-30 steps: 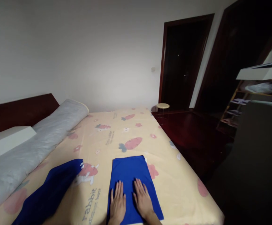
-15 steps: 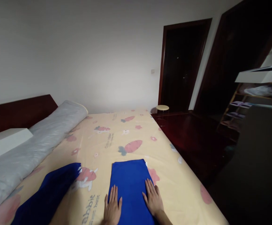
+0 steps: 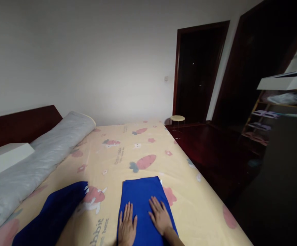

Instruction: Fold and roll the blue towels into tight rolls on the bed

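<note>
A folded blue cloth (image 3: 142, 194) lies flat on the patterned bedsheet (image 3: 123, 160), its lower end cut off by the frame edge. On its left part rests my left hand (image 3: 128, 223), palm down with fingers stretched out. My right hand (image 3: 160, 217) lies on the cloth's right part, fingers spread and pointing up and left. Neither hand grips anything. To the left, a second, darker blue cloth (image 3: 53, 212) lies loosely on the bed, apart from both hands.
A rolled grey quilt (image 3: 51, 147) and a white box (image 3: 7, 157) lie along the left, by the dark headboard (image 3: 23, 123). Beyond the bed's right edge stand a round stool (image 3: 177, 118) and a shelf rack (image 3: 262, 114).
My right hand has slid left, from the cloth's right edge onto its surface. My left hand has shifted slightly right on the cloth. The view has tilted a little.
</note>
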